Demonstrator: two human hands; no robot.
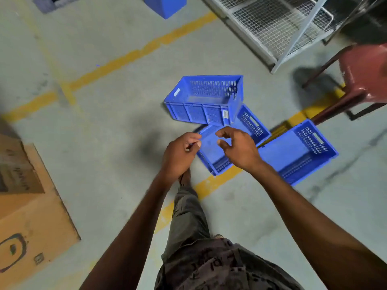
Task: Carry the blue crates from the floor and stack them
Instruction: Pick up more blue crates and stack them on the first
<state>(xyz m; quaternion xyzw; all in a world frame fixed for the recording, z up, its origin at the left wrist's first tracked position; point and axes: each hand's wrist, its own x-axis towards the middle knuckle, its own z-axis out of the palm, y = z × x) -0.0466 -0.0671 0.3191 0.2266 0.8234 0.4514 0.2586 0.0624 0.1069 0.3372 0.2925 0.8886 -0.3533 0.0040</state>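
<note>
Far left: a flattened cardboard box (31, 197) lies on the grey floor (104, 153), well clear of the work. Yellow floor lines (125, 57) run diagonally across the middle.

Centre: the left hand (180, 153) hangs above the floor just left of the crates, fingers curled loosely toward the palm, nothing visibly in it. Whether a small item sits at the fingertips cannot be told. The right hand (238, 149) is just beside it, fingers and thumb spread apart, clamped on nothing; it overlaps the middle crate (211, 151) in view, but contact with the rim cannot be confirmed.

Crates: three lie together on the floor. The upper crate (205, 101) sits tilted, its lower corner resting on the middle crate's far end. The right crate (297, 151) lies just beside the middle one, near or touching along one side. A further blue object (165, 5) shows at the top edge, possibly the stack; too little visible to say.

Far right: a wire rack (272, 28) and a red chair (360, 76).

Judgement: the pick-up step is in hand, with no crate lifted yet. The next move likely calls for both hands to separate and take opposite rims or handle slots of one crate. The tilted upper crate looks like the sensible first pick, since it pins the middle one.
</note>
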